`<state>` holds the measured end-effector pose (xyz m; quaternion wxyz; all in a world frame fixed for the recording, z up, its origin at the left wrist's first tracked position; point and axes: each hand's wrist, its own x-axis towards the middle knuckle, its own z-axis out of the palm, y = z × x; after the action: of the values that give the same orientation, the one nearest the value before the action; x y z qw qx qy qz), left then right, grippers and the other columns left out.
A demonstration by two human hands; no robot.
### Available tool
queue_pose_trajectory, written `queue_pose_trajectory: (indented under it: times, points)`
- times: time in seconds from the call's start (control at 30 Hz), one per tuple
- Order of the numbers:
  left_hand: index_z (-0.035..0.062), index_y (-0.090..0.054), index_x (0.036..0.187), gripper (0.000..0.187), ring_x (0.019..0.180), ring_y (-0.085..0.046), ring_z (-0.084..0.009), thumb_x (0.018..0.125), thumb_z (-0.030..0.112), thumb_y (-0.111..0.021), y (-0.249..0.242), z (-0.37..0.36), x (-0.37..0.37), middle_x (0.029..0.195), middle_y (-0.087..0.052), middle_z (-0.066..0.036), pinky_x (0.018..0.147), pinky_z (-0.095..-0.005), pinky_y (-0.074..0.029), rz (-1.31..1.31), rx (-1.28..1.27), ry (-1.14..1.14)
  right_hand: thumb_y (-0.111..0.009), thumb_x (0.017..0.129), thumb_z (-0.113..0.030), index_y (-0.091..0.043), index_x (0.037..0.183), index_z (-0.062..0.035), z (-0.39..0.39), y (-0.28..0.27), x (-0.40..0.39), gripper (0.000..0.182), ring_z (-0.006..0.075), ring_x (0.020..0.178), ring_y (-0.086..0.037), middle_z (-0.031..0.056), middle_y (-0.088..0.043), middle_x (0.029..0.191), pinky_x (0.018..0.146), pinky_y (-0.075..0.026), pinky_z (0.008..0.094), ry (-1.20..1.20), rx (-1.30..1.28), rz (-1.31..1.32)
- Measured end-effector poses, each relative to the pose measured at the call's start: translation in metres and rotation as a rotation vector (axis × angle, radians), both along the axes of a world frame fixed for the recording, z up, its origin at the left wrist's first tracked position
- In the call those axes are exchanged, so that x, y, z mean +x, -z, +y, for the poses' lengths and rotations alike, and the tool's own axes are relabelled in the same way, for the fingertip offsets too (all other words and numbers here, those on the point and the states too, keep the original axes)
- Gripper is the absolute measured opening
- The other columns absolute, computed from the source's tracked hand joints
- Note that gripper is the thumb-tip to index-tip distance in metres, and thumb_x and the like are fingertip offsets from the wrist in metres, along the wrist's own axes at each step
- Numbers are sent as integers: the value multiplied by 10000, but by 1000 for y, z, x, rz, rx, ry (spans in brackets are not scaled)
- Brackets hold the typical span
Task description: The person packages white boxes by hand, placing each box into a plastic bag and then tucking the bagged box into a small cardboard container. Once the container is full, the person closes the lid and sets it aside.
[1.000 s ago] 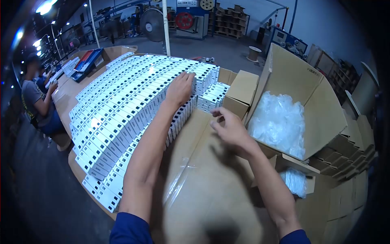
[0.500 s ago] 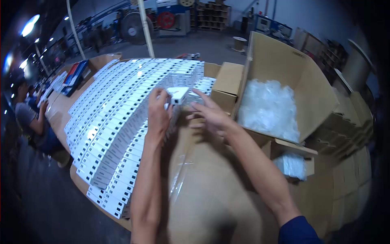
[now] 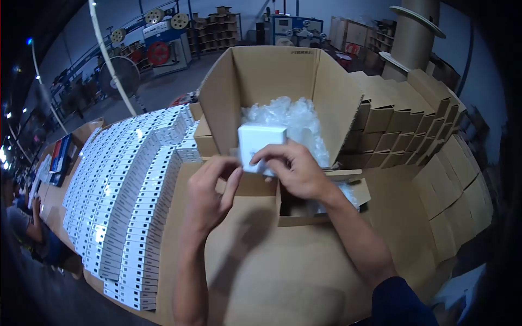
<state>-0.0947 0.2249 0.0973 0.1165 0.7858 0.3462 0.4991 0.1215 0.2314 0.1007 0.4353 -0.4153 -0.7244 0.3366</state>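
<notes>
A flat white square box [image 3: 262, 142] is gripped by my right hand [image 3: 293, 171], its thumb and fingers over the lower right part. My left hand [image 3: 212, 190] is beside the box's lower left corner, with fingers curled and thumb and forefinger close together. Whether anything thin lies between those fingertips I cannot make out. Behind the white box stands a large open carton [image 3: 217, 103] with clear plastic bags [image 3: 283, 111] in it. Below my right hand, a small open carton [image 3: 304, 220] holds wrapped clear plastic packs [image 3: 348, 194], partly hidden by my forearm.
Rows of stacked white boxes [image 3: 117, 201] with small dark openings cover the table's left side. Folded brown cartons [image 3: 402, 117] are piled on the right. Cardboard [image 3: 266, 271] covers the front. Another person [image 3: 32, 228] is at the far left; machines [image 3: 163, 46] stand behind.
The view has turned right. The white box has moved from the stacked rows to in front of the large carton, and my right hand, open before, now grips it.
</notes>
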Motion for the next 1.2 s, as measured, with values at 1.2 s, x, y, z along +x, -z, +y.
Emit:
queue_pose_trajectory:
  times: [1.2]
  points:
    - [-20,-744,941,175,646,-660,-145,902,145,-787,-10,192,89,768,-720,-151,641,-284,-529,17,234,-124,-731,893,-180,-772,1002,4,137,20,93,218,479,1086,-625,298,-617,1193,984,-500,501,762,428,-317]
